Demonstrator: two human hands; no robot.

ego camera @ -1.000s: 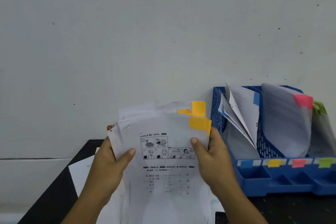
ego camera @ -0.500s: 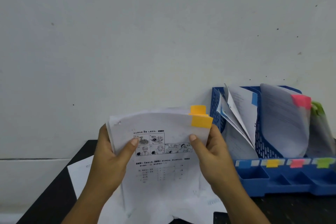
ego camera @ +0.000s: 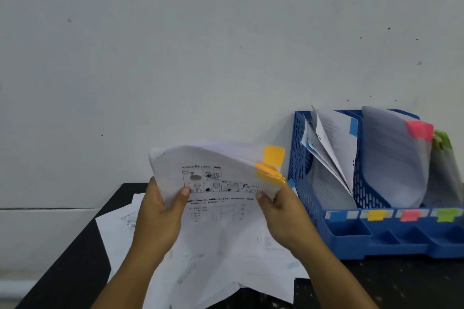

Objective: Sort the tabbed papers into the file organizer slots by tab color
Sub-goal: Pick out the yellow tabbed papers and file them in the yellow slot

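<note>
Over the black table (ego camera: pixel 75 258), the left hand (ego camera: pixel 160 218) pinches the left edge of the stack (ego camera: pixel 218 183) of papers, thumb on top. The right hand (ego camera: pixel 283 211) pinches the right edge. The stack bends up between them, with yellow tabs (ego camera: pixel 272 165) at one o'clock from the right hand. I think the step is gathering yellow papers. Next they should go in the empty yellow slot (ego camera: pixel 375 214) of the organizer (ego camera: pixel 298 155), at three o'clock.
</note>
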